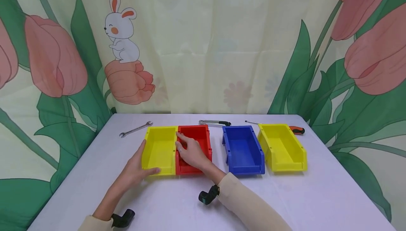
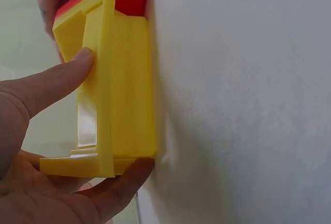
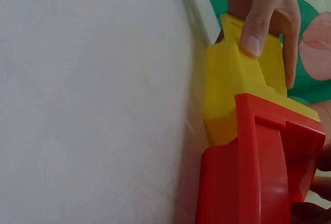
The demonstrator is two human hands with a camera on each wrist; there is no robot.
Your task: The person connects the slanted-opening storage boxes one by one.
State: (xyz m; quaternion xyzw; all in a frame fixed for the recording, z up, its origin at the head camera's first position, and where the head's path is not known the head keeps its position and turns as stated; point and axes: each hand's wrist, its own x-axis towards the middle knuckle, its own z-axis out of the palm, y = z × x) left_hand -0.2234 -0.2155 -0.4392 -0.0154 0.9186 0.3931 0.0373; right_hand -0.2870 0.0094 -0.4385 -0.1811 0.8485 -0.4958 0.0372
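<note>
A wrench (image 1: 135,129) lies far left, and here's the left hand (image 1: 134,169) gripping a yellow bin (image 1: 167,172), thumb over its front edge. Snug alongside sits a red bin (image 1: 190,170), its inside partly hidden by the right hand (image 1: 191,152), at their adjoining walls; whether it pinches, I can't tell. Next, a knife (image 1: 215,122) behind, a blue bin (image 1: 247,169), then a second yellow bin (image 1: 287,166) before a screwdriver (image 1: 297,130).

Head view fwd/down on table (image 1: 168,206), L/R wrist views low, close, both w/ yellow bin (image 2: 132,89) + red bin (image 3: 271,172).
</note>
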